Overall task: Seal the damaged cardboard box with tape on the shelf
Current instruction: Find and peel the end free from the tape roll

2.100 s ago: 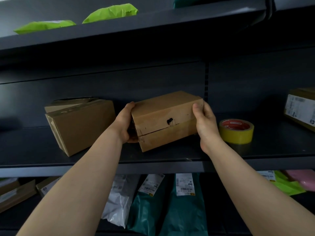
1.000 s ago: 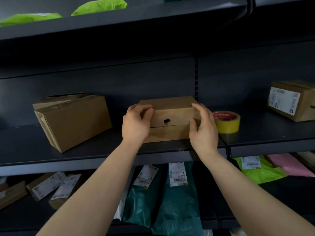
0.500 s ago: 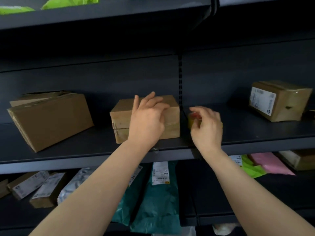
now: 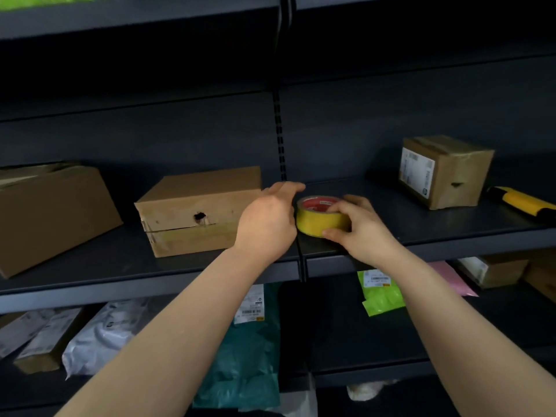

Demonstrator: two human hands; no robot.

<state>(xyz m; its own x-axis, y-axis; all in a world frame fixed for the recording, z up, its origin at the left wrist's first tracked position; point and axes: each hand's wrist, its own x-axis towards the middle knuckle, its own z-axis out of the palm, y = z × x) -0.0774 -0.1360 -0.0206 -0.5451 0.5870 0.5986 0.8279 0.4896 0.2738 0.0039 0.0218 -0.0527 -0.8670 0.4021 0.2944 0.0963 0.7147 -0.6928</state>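
Head view: right hand (image 4: pixel 359 233) grips yellow tape roll (image 4: pixel 320 220), red core print unreadable; left hand (image 4: pixel 267 219) relaxed.

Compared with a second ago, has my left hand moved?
Yes: the left hand shifted right, from the holed brown cardboard box toward the slotted black upright.

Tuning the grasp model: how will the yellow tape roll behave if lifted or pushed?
Probably stiff: the tape roll shows no dent under the fingers of the right hand. Its core faces up, so if pushed along the shelf it should slide, not roll; on edge it would likely roll. The hollow core suggests it is light for its size.
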